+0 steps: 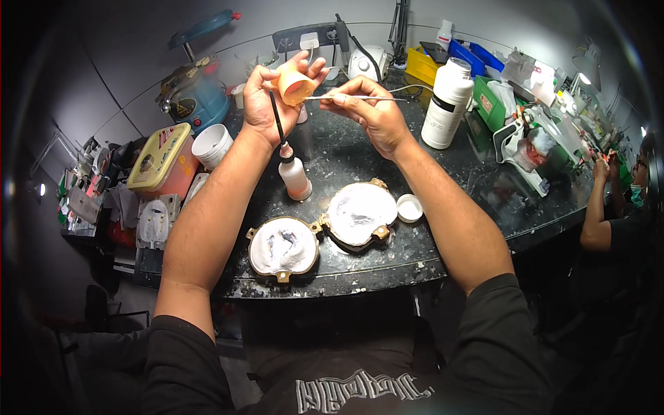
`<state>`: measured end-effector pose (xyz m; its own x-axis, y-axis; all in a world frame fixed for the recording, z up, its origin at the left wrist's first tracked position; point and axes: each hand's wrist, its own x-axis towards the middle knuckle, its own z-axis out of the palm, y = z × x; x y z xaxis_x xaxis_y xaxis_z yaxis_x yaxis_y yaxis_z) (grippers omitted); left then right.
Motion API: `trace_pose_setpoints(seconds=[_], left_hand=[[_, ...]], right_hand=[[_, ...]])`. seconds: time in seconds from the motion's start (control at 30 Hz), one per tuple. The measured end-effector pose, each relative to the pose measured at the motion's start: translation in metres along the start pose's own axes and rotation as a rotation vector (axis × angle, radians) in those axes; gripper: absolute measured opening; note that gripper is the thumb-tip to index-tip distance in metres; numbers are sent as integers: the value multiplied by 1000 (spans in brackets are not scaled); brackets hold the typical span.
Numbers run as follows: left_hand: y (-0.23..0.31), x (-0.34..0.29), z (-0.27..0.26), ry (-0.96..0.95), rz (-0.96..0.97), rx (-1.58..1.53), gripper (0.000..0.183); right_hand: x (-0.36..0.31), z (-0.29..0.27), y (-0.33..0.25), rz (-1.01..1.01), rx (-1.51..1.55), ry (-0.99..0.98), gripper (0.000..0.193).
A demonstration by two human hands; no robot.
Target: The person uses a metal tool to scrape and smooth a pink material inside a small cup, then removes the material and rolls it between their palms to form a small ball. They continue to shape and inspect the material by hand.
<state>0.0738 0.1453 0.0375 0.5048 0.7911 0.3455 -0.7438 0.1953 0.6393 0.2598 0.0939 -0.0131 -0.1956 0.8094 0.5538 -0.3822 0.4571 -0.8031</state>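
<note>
Between the fingers of my left hand is a small orange cup, tipped so its mouth faces right. My right hand pinches a thin metal spatula, whose tip touches or lies just inside the cup's lower rim. Below my left hand stands a small bottle of pinkish liquid, with a long dark stick rising from its neck. Closer to me on the bench lie two brass flask halves filled with white plaster, the left half and the larger right half. What the cup contains is hard to make out.
A white lid lies beside the right flask half. The tall white bottle stands beyond my right forearm. At left are a yellow-lidded tub, a white pot and a blue machine. Another person works at far right.
</note>
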Motion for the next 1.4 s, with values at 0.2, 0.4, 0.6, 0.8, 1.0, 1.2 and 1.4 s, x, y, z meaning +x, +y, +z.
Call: trace_pose_setpoints(seconds=[0.2, 0.4, 0.6, 0.8, 1.0, 1.2, 1.4], left_hand=[[4, 2, -8, -62, 0, -47, 73], [3, 1, -4, -70, -16, -19, 73], [5, 1, 2, -54, 22, 23, 71], [1, 3, 4, -54, 2, 38, 70], [4, 2, 0, -68, 19, -4, 68], [4, 4, -2, -29, 58, 34, 68], [2, 3, -2, -11, 56, 34, 67]], right_hand=[[1, 3, -3, 23, 2, -5, 11], [0, 2, -4, -18, -69, 20, 9], [2, 2, -5, -147, -174, 131, 9], [0, 6, -9, -190, -138, 166, 10], [1, 7, -7, -132, -148, 103, 9], [1, 5, -4, -110, -243, 85, 8], [1, 5, -5, -146, -223, 110, 9]])
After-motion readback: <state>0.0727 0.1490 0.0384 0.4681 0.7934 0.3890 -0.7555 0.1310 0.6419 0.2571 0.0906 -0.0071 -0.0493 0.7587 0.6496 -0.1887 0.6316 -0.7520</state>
